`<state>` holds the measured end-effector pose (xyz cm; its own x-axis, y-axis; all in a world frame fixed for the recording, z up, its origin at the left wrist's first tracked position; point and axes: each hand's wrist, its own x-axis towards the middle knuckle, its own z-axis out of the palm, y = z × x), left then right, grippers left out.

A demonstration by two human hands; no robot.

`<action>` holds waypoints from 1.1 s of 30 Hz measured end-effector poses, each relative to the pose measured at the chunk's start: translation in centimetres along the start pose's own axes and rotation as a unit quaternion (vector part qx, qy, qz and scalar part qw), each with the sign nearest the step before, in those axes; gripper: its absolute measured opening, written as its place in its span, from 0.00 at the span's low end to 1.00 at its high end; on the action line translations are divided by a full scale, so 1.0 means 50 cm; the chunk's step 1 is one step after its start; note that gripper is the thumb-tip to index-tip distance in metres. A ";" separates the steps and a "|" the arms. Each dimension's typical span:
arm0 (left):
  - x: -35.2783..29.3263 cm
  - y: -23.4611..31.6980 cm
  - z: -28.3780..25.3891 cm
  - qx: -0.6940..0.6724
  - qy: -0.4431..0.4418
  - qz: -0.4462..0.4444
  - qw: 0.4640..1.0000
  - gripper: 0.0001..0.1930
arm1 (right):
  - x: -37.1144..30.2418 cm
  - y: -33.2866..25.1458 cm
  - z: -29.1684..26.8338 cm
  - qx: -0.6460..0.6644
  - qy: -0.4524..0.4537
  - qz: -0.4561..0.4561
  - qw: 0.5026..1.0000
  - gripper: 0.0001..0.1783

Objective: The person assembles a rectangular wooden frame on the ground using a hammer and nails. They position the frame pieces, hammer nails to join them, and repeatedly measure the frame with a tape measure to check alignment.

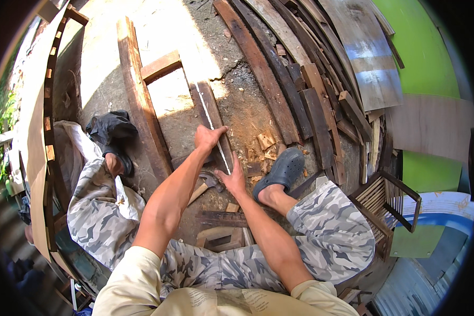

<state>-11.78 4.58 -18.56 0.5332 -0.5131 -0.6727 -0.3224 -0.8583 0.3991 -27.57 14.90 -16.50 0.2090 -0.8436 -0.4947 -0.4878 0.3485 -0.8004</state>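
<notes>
A thin white strip (pixel 206 108), ruler-like, lies lengthwise along a brown wooden beam (pixel 211 100). My left hand (pixel 209 138) is closed over the strip and the beam about midway, its thumb and forefinger pressed toward the beam's right edge. At the near end of the beam, my right hand (pixel 234 180) is closed around it, thumb on the left and forefinger along the right side, with the strip's end between them. A short crosspiece (pixel 161 66) joins this beam to a longer beam (pixel 142 100) on the left. Just left of my right hand lies a claw hammer (pixel 211 181).
Wood chips (pixel 266 140) and sawdust litter the concrete beside my right clog (pixel 282 171). Long planks (pixel 263 73) are piled at the far right, near a slatted wooden rack (pixel 385 197). Short wood offcuts (pixel 221 218) lie close to me. A slatted panel (pixel 37 126) stands at the left.
</notes>
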 end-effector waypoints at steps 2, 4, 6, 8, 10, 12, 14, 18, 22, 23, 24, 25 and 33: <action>0.012 -0.005 0.002 0.005 0.002 0.005 1.000 0.39 | 0.002 0.013 0.004 0.115 0.029 0.132 0.984 0.50; 0.005 -0.001 0.004 -0.010 0.007 0.017 1.000 0.37 | 0.006 0.039 0.032 0.194 0.123 0.242 0.943 0.48; -0.010 0.016 0.005 -0.009 0.017 0.016 1.000 0.37 | 0.002 0.073 0.039 0.398 0.074 0.312 0.859 0.43; -0.017 0.020 0.002 -0.024 0.018 0.019 0.999 0.37 | -0.004 0.076 0.066 0.483 0.067 0.361 0.795 0.39; 0.002 -0.002 0.001 -0.016 0.046 0.006 0.999 0.37 | -0.002 0.095 0.100 0.489 0.051 0.325 0.808 0.32; 0.002 0.008 -0.002 -0.061 0.020 0.020 0.998 0.35 | 0.006 0.114 0.123 0.478 0.074 0.301 0.822 0.29; -0.003 0.018 -0.003 -0.054 0.025 0.006 0.998 0.31 | 0.010 0.120 0.127 0.464 0.084 0.307 0.827 0.27; -0.023 0.036 -0.008 -0.082 0.005 -0.004 0.997 0.33 | 0.021 0.135 0.147 0.438 0.118 0.303 0.838 0.26; -0.030 0.043 -0.012 -0.111 -0.023 -0.010 0.994 0.38 | 0.026 0.125 0.165 0.306 0.166 0.274 0.897 0.24; -0.021 0.034 -0.015 -0.110 -0.020 -0.016 0.994 0.39 | 0.018 0.118 0.161 0.276 0.155 0.300 0.900 0.26; -0.014 0.023 -0.015 -0.109 -0.017 -0.022 0.994 0.39 | 0.019 0.111 0.157 0.284 0.139 0.296 0.901 0.26; -0.020 0.031 -0.017 -0.106 -0.028 -0.024 0.994 0.40 | 0.026 0.124 0.157 0.294 0.128 0.290 0.902 0.26; -0.063 -0.032 0.042 -0.231 -0.013 0.000 0.973 0.43 | 0.032 0.134 0.114 0.253 0.056 0.291 0.921 0.43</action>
<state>-14.61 7.58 -18.39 0.5117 -0.5181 -0.6854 0.0662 -0.7716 0.6327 -25.66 18.23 -24.56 -0.0651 -0.4797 -0.8750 -0.0261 0.8774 -0.4791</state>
